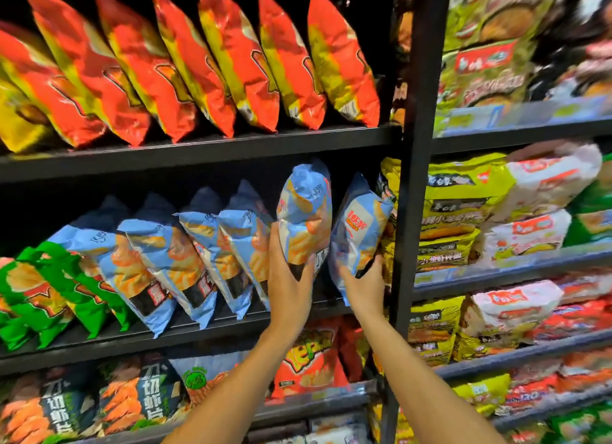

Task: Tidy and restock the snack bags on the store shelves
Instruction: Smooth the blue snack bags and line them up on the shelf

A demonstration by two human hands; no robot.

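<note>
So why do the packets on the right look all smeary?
Head view: the noodle packs at the right edge are motion-blurred and stretched by the wide lens; the blue bags in both hands stay fairly sharp; the shelf back is dark.

The crinkled red-and-yellow foil snack bags (pixel 185 65) along the top of the frame were cut off by the upper edge, and the leftmost ran off the left edge. At lower left, the dark bags with white characters (pixel 59 407) were cropped by the bottom edge. The noodle multipacks in green, yellow and white wrappers (pixel 496 195) at the right were smeared by blur, their print unreadable. The left hand (pixel 288 278) covered the lower part of one pale blue chip bag (pixel 306 211); the right hand (pixel 364 288) hid the base of the neighbouring blue bag (pixel 359 231). Both forearms left the frame at the bottom.
</note>
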